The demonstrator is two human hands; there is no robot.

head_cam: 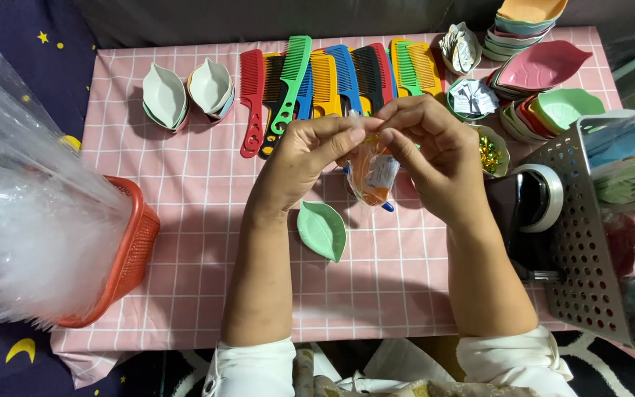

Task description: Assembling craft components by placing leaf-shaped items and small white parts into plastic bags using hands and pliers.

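Item held: a small clear plastic bag [372, 175] with orange contents and a pale card inside, raised above the middle of the table [200, 184], which is covered by a pink checked cloth. The top edge of the bag is pinched from both sides. The fingers of the left hand [304, 158] are clenched on its upper left corner; the fingers of the right hand [428, 158] are closed on its upper right corner. The two hands are nearly touching over the bag.

Below the bag: a blue object, mostly hidden, lies on the cloth. A green leaf-shaped dish [322, 230] lies just beside the left wrist, apart from the bag.

Far edge of table: a row of combs [332, 81] in red, green, blue, yellow and black is laid side by side, some overlapping. Two stacks of pale leaf-shaped dishes [185, 94] are set to the left of them.

Right side: further stacks of coloured leaf dishes [545, 70] are placed, with small bowls holding folded paper slips [472, 97] and gold-coloured pieces [489, 153]. A grey perforated basket [575, 242] is stood at the table's right edge.

Left side: an orange mesh basket [132, 250] filled with clear plastic wrapping [23, 220] is tipped on its side.
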